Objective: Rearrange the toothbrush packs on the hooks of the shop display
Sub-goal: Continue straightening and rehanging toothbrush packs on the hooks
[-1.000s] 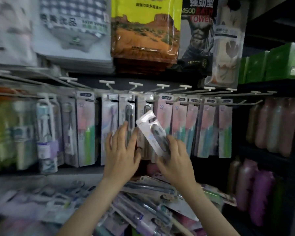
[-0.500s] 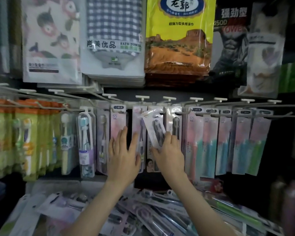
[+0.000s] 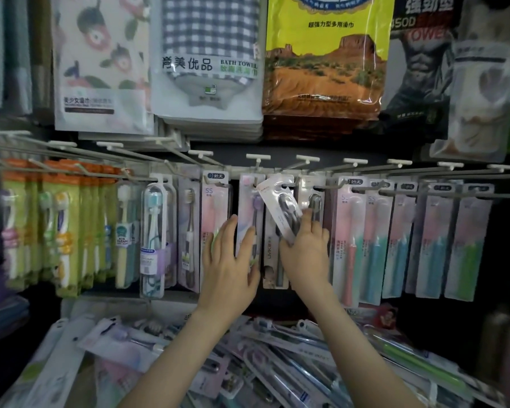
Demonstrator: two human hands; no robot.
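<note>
Pinches white toothbrush pack, dark brush inside, in right hand, fingers curled round lower end. Holds it tilted, top leaning left, raised to wire hook mid-row; cannot tell whether hang-hole sits on hook. Lays left hand flat, fingers straight and spread, gripping nothing, across hanging pink pack and lilac-brush pack just left of held one. Shows further packs on hooks either side, loose packs heaped on shelf below, towel bags hung above.
</note>
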